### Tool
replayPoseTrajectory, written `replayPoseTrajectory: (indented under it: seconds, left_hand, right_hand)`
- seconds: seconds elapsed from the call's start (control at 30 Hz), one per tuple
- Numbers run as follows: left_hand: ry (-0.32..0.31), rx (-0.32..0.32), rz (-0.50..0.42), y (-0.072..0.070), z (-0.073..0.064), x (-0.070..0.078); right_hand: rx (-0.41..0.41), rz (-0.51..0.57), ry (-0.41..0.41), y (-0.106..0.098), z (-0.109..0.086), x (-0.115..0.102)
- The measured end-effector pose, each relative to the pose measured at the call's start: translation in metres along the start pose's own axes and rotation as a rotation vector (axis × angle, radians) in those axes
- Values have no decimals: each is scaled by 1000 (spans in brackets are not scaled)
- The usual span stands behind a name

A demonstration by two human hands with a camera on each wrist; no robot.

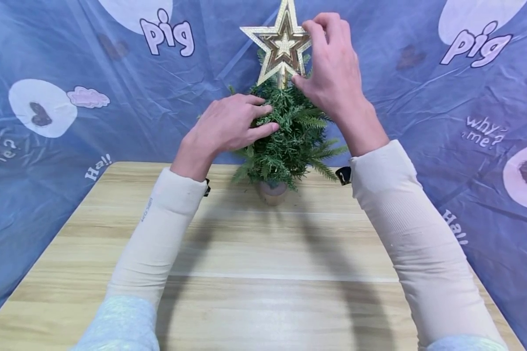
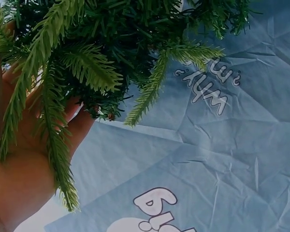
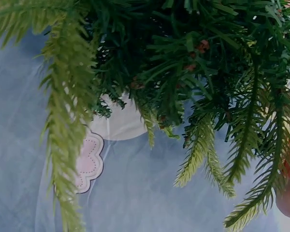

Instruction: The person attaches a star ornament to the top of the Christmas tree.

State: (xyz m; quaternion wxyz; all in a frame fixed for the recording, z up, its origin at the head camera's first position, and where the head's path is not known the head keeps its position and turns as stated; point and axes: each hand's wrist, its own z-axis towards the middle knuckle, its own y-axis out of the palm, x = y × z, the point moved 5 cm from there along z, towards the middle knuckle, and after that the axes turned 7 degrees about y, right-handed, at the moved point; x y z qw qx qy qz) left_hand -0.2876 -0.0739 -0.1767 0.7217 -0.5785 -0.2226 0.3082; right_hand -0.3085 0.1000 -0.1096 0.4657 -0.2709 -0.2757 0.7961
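A small artificial Christmas tree [image 1: 285, 141] stands upright at the back of the table. On its top sits a gold star topper [image 1: 268, 36] with a smaller glittery star in its middle. My right hand [image 1: 335, 63] grips the star by its right side, thumb low and fingers at the upper right point. Against the upper left of the tree, my left hand [image 1: 233, 122] holds the foliage, its fingertips partly among the needles. Branches [image 2: 92, 67] hang in front of the left palm in the left wrist view. In the right wrist view, green branches [image 3: 203, 145] fill the upper part.
The tree's small pot [image 1: 273, 192] rests on the light wooden table [image 1: 246, 248] near its back edge. Behind hangs a wrinkled blue cloth [image 1: 127, 97] with printed words and shapes. Dark clips show at both wrists.
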Motion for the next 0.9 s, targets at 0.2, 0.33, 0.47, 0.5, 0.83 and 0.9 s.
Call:
replayPoseTrajectory:
  seconds: [0.2,0.33,0.47,0.5,0.83,0.9]
  left_hand:
    - [11,47,5,-2,-1,-2]
    - [9,77,12,-5,-2,-1]
    - [8,93,11,-8,-4,-1]
    - [10,100,14,-10,-4,0]
    - [33,176,35,-23,-10,0]
    - [42,208,37,-26,-12,0]
  right_hand:
    - [-8,8,5,2,0,2]
    - [-22,15,8,2,0,3]
    - [-37,12,20,1,-1,4]
    - [-39,13,26,0,-2,4]
    - [5,26,27,-10,-4,7]
    - [21,25,16,-13,-6,9]
